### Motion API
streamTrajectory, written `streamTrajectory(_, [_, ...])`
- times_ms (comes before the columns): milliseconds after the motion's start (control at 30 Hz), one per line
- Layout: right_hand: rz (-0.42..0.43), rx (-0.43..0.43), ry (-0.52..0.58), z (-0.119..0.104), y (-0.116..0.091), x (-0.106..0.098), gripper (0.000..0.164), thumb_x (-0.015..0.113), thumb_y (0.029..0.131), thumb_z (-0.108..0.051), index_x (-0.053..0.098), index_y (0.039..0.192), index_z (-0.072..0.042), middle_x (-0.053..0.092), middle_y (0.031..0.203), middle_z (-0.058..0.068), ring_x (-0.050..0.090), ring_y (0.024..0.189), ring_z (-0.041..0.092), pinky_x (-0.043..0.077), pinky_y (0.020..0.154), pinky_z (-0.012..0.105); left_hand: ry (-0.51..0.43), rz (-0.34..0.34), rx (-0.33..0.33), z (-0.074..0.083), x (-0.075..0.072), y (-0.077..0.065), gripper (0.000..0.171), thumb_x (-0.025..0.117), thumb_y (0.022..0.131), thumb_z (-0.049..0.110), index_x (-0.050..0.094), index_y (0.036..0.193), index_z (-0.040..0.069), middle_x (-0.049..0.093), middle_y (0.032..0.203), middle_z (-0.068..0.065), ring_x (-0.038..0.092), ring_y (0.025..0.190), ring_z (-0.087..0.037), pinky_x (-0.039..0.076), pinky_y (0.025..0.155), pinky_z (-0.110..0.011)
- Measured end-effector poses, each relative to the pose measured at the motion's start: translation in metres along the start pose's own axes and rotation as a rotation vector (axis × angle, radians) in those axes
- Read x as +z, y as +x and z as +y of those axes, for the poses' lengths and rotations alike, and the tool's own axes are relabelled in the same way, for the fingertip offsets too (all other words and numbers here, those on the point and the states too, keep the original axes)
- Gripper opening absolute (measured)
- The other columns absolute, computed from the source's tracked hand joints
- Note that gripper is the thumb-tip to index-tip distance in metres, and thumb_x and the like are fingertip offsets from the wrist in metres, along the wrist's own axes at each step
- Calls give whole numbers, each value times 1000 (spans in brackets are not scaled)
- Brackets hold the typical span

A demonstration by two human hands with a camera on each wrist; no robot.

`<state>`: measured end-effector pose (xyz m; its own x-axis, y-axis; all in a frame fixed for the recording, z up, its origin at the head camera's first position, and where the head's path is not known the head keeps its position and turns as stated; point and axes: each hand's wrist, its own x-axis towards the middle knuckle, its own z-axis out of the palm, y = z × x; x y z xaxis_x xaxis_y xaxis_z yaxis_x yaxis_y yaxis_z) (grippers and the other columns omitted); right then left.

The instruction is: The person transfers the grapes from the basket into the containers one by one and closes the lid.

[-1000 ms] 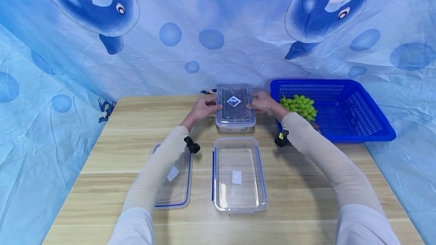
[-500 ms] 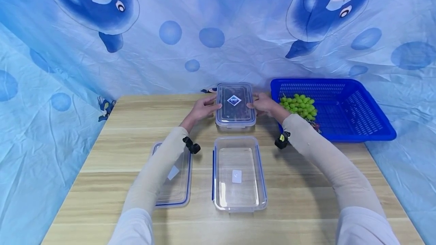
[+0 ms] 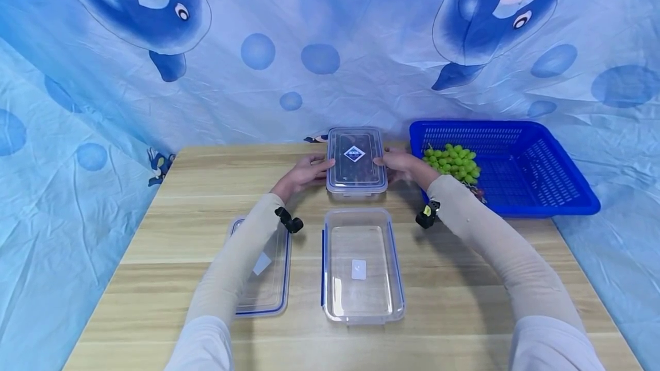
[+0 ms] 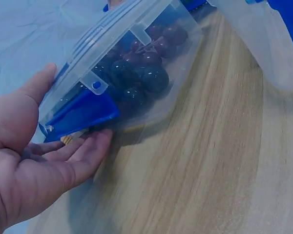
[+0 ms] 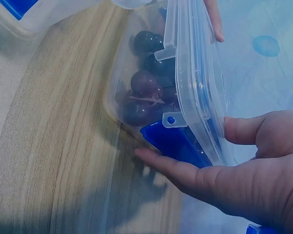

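Observation:
A clear food container [image 3: 356,179] with its lid on stands at the back middle of the table. Dark grapes [image 4: 154,78] show through its wall in the left wrist view. My left hand [image 3: 304,173] holds its left side, thumb on the lid's edge and fingers around a swung-out blue side clip [image 4: 88,114]. On the opposite side my right hand [image 3: 404,165] does the same, thumb on the lid and fingers under another blue clip [image 5: 173,141]. The clips' seating along the lid is partly hidden by the fingers.
An open clear container [image 3: 361,296] stands in front, with a blue-edged lid [image 3: 268,296] to its left, partly under the left arm. At right a blue basket [image 3: 567,205] holds green grapes [image 3: 451,160] and some reddish ones. A dolphin-print curtain hangs behind.
The fingers of both hands have shifted slightly down and forward along the container's sides, while the thumbs stay on the lid. The container has stayed in place.

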<state>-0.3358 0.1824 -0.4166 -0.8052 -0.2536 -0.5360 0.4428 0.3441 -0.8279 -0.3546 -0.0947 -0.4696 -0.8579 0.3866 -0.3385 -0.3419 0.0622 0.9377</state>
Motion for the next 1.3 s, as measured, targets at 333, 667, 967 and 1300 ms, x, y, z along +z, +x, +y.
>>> streamTrajectory(333, [65, -3, -40, -1, -3, 0, 60, 49, 109, -18, 23, 162, -8, 46, 152, 26, 48, 137, 44, 41, 113, 65, 97, 80, 13, 6, 1, -1, 64, 71, 98, 28, 46, 148, -3, 62, 136, -23, 67, 115, -31, 57, 101, -40])
streamTrajectory(667, [92, -18, 19, 1, -3, 0, 59, 52, 108, -16, 25, 159, -3, 49, 150, 25, 51, 135, 40, 47, 110, 57, 33, 71, 55, 13, 10, -9, 59, 69, 99, 13, 43, 149, -6, 59, 138, -25, 66, 116, -37, 62, 92, -39])
streamTrajectory(967, [100, -35, 45, 0, -5, 2, 68, 52, 108, -14, 14, 164, -9, 50, 149, 24, 51, 135, 40, 46, 110, 58, 20, 83, 78, 11, 9, -7, 59, 69, 98, 12, 44, 148, -6, 60, 137, -26, 68, 110, -33, 63, 89, -37])
streamTrajectory(1300, [118, -59, 36, 2, -5, 4, 65, 52, 108, -14, 18, 162, -6, 51, 147, 26, 54, 132, 41, 49, 107, 57, 41, 84, 89, 11, 10, -9, 56, 70, 98, 13, 49, 146, -6, 62, 135, -26, 70, 108, -32, 63, 87, -36])
